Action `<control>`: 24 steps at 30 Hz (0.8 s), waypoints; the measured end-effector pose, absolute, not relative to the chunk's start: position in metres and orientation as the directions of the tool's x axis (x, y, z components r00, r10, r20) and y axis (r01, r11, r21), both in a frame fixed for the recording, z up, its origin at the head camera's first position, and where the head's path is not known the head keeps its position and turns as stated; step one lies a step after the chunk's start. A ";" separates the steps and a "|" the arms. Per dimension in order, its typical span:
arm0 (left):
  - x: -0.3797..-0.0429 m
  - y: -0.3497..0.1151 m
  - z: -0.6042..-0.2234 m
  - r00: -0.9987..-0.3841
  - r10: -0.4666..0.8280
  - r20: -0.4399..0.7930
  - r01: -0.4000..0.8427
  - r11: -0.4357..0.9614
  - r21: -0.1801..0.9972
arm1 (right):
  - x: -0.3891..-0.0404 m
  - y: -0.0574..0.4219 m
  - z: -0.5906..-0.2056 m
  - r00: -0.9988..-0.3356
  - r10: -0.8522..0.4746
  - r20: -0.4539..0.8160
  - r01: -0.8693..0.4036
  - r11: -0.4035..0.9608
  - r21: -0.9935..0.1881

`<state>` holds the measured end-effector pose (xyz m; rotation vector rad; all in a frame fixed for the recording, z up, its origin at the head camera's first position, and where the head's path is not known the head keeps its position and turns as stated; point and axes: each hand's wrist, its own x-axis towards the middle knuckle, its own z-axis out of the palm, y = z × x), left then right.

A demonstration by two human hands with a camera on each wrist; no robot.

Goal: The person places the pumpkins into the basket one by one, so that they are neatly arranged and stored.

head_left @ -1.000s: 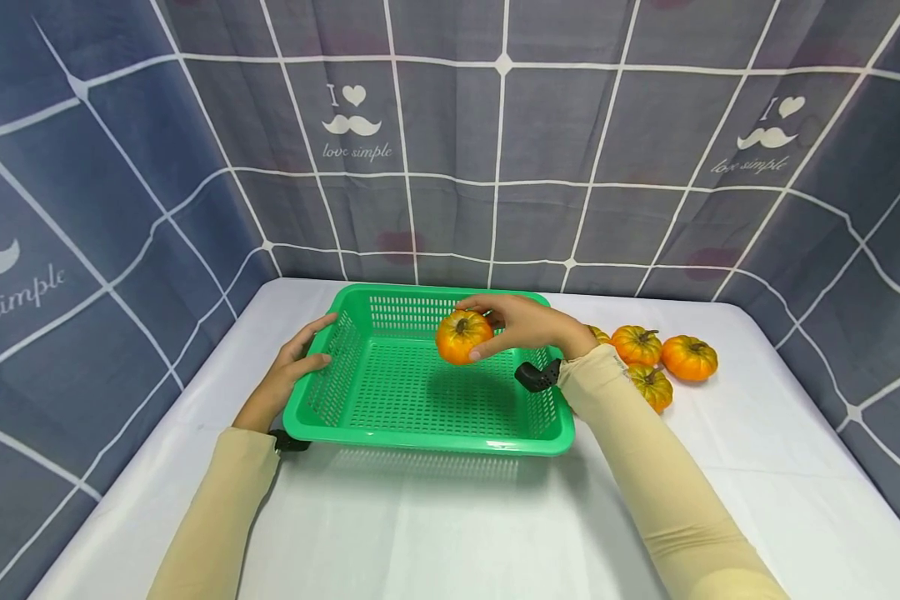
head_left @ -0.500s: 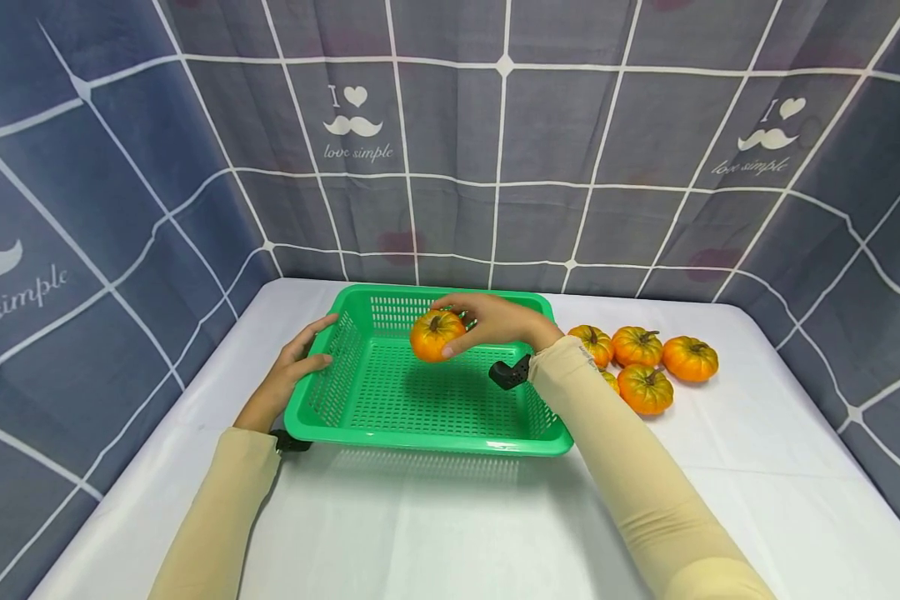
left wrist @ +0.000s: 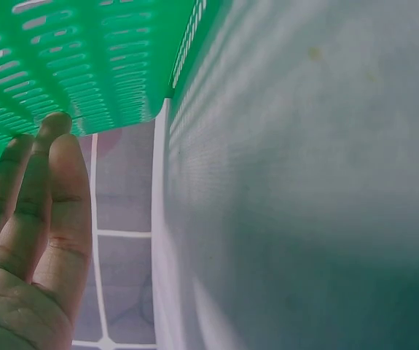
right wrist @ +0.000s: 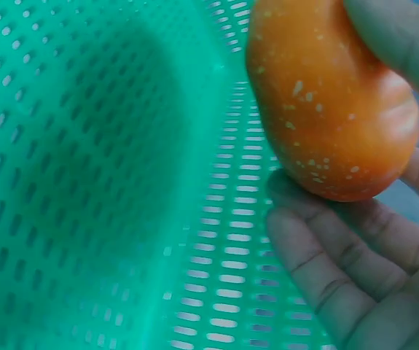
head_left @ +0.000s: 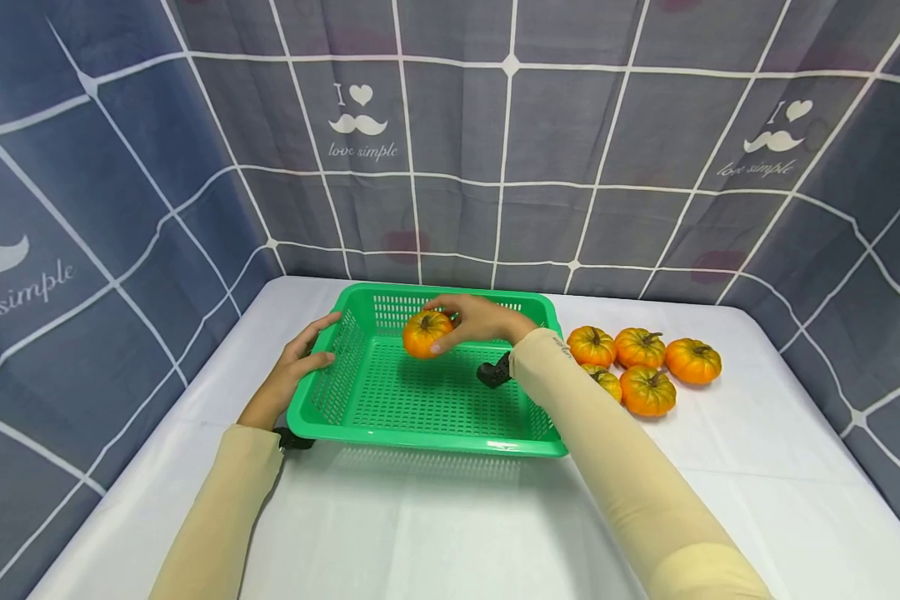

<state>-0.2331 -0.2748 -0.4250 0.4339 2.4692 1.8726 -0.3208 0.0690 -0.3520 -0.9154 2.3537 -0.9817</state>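
Observation:
My right hand [head_left: 474, 321] holds a small orange pumpkin [head_left: 427, 334] above the floor of the green plastic basket [head_left: 427, 437], toward its back left. In the right wrist view, the pumpkin's pale-speckled underside [right wrist: 326, 109] sits between the thumb and the fingers. At the basket's left side, my left hand [head_left: 294, 367] grips the rim, its thumb and index fingertip on top. The left wrist view shows the other fingertips [left wrist: 56, 124] against the slotted outer wall [left wrist: 114, 65]. The visible basket floor bears only a shadow.
Several more orange pumpkins [head_left: 641, 347] stand grouped on the white tabletop [head_left: 765, 450], right of the basket. Behind and on both sides hangs a grey-blue curtain [head_left: 547, 125] with a white grid. Black wrist cameras [head_left: 493, 372] sit at both wrists.
My right hand has carried the pumpkin left across the basket and slightly lower. More of the pumpkin group shows as the right arm moves off it. The left hand stays at the rim.

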 end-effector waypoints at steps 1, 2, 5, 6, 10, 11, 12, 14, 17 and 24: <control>-0.233 -0.275 -0.425 -0.961 0.227 0.158 0.213 0.245 0.946 | -0.322 0.068 -0.354 -0.694 -0.708 -0.130 -0.402 0.532 -0.745; -0.233 -0.275 -0.425 -0.961 0.228 0.158 0.214 0.245 0.946 | -0.323 0.066 -0.357 -0.698 -0.705 -0.130 -0.397 0.531 -0.749; -0.233 -0.275 -0.426 -0.960 0.230 0.161 0.216 0.239 0.947 | -0.327 0.063 -0.364 -0.706 -0.697 -0.130 -0.378 0.525 -0.762; -0.233 -0.274 -0.426 -0.959 0.230 0.164 0.218 0.236 0.947 | -0.328 0.062 -0.366 -0.708 -0.694 -0.132 -0.372 0.525 -0.765; -0.234 -0.275 -0.427 -0.958 0.230 0.172 0.225 0.226 0.948 | -0.330 0.056 -0.373 -0.718 -0.683 -0.138 -0.345 0.521 -0.781; -0.234 -0.275 -0.427 -0.957 0.229 0.175 0.227 0.223 0.948 | -0.330 0.055 -0.374 -0.719 -0.681 -0.141 -0.340 0.521 -0.783; -0.234 -0.275 -0.427 -0.957 0.229 0.177 0.228 0.222 0.948 | -0.331 0.053 -0.376 -0.720 -0.679 -0.144 -0.336 0.522 -0.784; -0.234 -0.275 -0.427 -0.957 0.229 0.180 0.231 0.220 0.948 | -0.331 0.050 -0.379 -0.720 -0.678 -0.148 -0.332 0.523 -0.785; -0.233 -0.275 -0.427 -0.956 0.229 0.182 0.234 0.221 0.947 | -0.331 0.045 -0.383 -0.724 -0.672 -0.156 -0.323 0.530 -0.784; -0.231 -0.274 -0.426 -0.961 0.230 0.151 0.200 0.207 0.958 | -0.327 0.031 -0.388 -0.741 -0.650 -0.166 -0.296 0.539 -0.789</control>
